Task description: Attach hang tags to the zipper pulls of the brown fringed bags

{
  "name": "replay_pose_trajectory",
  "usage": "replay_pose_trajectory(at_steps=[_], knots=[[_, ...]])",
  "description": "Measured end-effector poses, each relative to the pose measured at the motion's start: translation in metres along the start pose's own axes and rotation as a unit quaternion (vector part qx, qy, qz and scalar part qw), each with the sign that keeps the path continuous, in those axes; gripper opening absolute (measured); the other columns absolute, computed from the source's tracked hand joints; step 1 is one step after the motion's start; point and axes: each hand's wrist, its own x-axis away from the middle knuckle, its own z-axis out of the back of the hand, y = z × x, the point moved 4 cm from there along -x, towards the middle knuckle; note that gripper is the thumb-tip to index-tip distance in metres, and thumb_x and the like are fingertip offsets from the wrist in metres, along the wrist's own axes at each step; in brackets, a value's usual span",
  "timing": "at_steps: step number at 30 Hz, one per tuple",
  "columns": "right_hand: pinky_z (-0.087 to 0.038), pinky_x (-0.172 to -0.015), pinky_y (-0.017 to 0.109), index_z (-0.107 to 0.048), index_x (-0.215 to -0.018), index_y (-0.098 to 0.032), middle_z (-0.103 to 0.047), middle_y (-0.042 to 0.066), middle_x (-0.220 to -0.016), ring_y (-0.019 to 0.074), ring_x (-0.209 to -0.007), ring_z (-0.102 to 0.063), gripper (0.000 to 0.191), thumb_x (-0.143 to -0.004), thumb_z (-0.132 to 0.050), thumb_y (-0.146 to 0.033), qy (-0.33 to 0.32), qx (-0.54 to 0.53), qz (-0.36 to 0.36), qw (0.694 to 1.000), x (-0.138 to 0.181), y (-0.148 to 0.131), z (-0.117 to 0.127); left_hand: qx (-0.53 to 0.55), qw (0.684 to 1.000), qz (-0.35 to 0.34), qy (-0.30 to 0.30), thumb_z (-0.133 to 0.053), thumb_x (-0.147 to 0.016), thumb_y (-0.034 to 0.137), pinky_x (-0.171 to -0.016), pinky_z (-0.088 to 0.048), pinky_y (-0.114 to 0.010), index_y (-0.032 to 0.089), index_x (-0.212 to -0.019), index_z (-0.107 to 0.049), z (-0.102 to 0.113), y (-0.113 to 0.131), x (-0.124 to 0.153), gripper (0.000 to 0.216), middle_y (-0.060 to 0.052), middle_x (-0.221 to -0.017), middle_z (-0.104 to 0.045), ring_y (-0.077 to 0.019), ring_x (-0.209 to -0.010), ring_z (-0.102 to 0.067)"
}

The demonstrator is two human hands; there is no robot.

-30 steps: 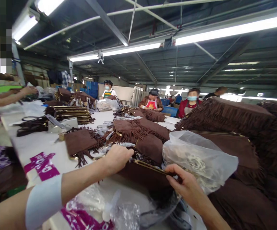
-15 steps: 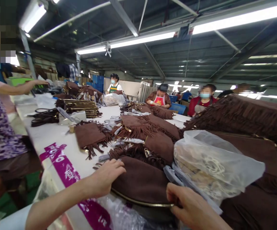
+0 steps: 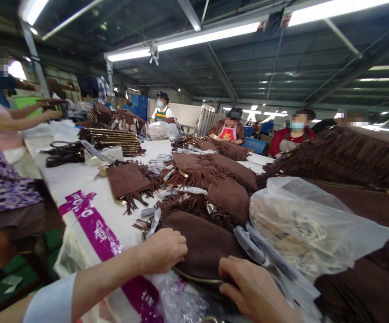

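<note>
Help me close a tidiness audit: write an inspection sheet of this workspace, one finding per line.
Surface: white table, purple-printed plastic along its near left part.
Work items: dark brown zip pouch between the hands; fringed brown bags beyond.
Clutter: crumpled clear plastic in front; translucent plastic bag with white cord inside.
Hands: left hand curled at the pouch's left end; right hand at its zipped edge; grip unclear.
Cables: nothing seen.
Surroundings: co-workers around the table, tube lights overhead.

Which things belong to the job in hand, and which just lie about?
Job:
zipped brown bag, left hand and right hand at it
probably the fringed brown bags beyond

Apparently lying about:
purple printed strip
translucent plastic bag
</note>
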Motion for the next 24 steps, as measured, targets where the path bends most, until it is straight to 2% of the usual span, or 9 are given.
replay_pose_trajectory(at_steps=[1, 4, 7, 11, 14, 18, 20, 22, 24], knots=[[-0.036, -0.067, 0.031, -0.056, -0.079, -0.024, -0.069, 0.002, -0.083, 0.0245, -0.081, -0.065, 0.008, -0.082, -0.054, -0.018, 0.020, -0.008, 0.005, 1.000, -0.002, 0.001, -0.001, 0.014, 1.000, -0.008, 0.012, -0.063, -0.088, 0.025, -0.080, -0.048, -0.034, 0.018, -0.088, -0.059, 0.004, 0.003, -0.001, 0.009, -0.006, -0.097, -0.066, -0.0222, -0.090, -0.061], [-0.037, -0.065, 0.031, -0.050, -0.078, -0.025, -0.065, 0.002, -0.077, 0.0231, -0.075, -0.064, 0.021, -0.095, -0.038, -0.029, 0.104, -0.074, -0.030, 0.991, -0.008, 0.013, 0.003, 0.077, 0.992, -0.030, 0.095, -0.071, -0.083, 0.032, -0.094, -0.045, -0.036, 0.018, -0.112, -0.054, 0.015, 0.011, -0.003, 0.037, -0.009, -0.125, -0.059, -0.0248, -0.111, -0.056], [-0.038, -0.064, 0.032, -0.047, -0.078, -0.026, -0.061, 0.001, -0.070, 0.0228, -0.068, -0.061, 0.026, -0.096, -0.033, -0.039, 0.179, -0.123, -0.064, 0.974, -0.009, 0.025, 0.010, 0.074, 0.988, -0.004, 0.139, -0.062, -0.088, 0.024, -0.099, -0.043, -0.039, 0.018, -0.127, -0.045, 0.016, 0.007, -0.007, 0.043, -0.010, -0.129, -0.057, -0.0261, -0.118, -0.053], [-0.038, -0.064, 0.033, -0.049, -0.079, -0.027, -0.060, 0.001, -0.072, 0.0243, -0.070, -0.061, 0.029, -0.096, -0.032, -0.043, 0.239, -0.123, -0.064, 0.961, -0.009, 0.028, 0.012, 0.048, 0.985, 0.043, 0.158, -0.040, -0.091, 0.006, -0.087, -0.048, -0.033, 0.018, -0.109, -0.055, 0.017, -0.008, -0.016, 0.026, -0.007, -0.106, -0.064, -0.0211, -0.098, -0.060], [-0.039, -0.065, 0.034, -0.051, -0.083, -0.027, -0.062, 0.002, -0.074, 0.0253, -0.072, -0.062, 0.027, -0.096, -0.032, -0.042, 0.257, -0.113, -0.062, 0.958, -0.010, 0.027, 0.011, 0.030, 0.978, 0.028, 0.202, -0.036, -0.093, 0.005, -0.089, -0.047, -0.031, 0.018, -0.092, -0.058, 0.030, -0.015, -0.021, 0.026, -0.008, -0.119, -0.060, -0.0194, -0.102, -0.058], [-0.041, -0.065, 0.033, -0.051, -0.083, -0.026, -0.062, 0.002, -0.074, 0.0236, -0.069, -0.062, 0.027, -0.097, -0.032, -0.040, 0.283, -0.126, -0.070, 0.948, -0.010, 0.030, 0.011, -0.036, 0.988, -0.053, 0.141, -0.049, -0.093, 0.014, -0.091, -0.046, -0.035, 0.018, -0.083, -0.062, 0.034, -0.005, -0.025, 0.017, -0.005, -0.122, -0.061, -0.0218, -0.101, -0.058], [-0.042, -0.063, 0.032, -0.051, -0.083, -0.026, -0.062, 0.001, -0.073, 0.0227, -0.068, -0.062, 0.028, -0.098, -0.033, -0.040, 0.295, -0.133, -0.069, 0.944, -0.010, 0.032, 0.011, -0.045, 0.990, -0.048, 0.123, -0.058, -0.088, 0.022, -0.094, -0.045, -0.039, 0.018, -0.096, -0.063, 0.032, 0.000, -0.024, 0.010, -0.008, -0.128, -0.058, -0.0252, -0.106, -0.056], [-0.043, -0.061, 0.032, -0.052, -0.083, -0.026, -0.063, 0.001, -0.073, 0.0221, -0.067, -0.063, 0.027, -0.098, -0.034, -0.039, 0.304, -0.125, -0.060, 0.943, -0.010, 0.032, 0.010, -0.058, 0.991, -0.034, 0.115, -0.063, -0.084, 0.027, -0.097, -0.044, -0.044, 0.017, -0.113, -0.059, 0.028, 0.003, -0.022, 0.031, -0.011, -0.138, -0.051, -0.0287, -0.111, -0.054], [-0.043, -0.059, 0.031, -0.052, -0.083, -0.026, -0.064, 0.000, -0.072, 0.0217, -0.065, -0.063, 0.027, -0.099, -0.035, -0.038, 0.312, -0.098, -0.042, 0.944, -0.010, 0.030, 0.011, -0.086, 0.990, -0.020, 0.106, -0.060, -0.087, 0.025, -0.092, -0.046, -0.044, 0.017, -0.117, -0.058, 0.023, 0.002, -0.023, 0.031, -0.012, -0.139, -0.050, -0.0290, -0.109, -0.055]])
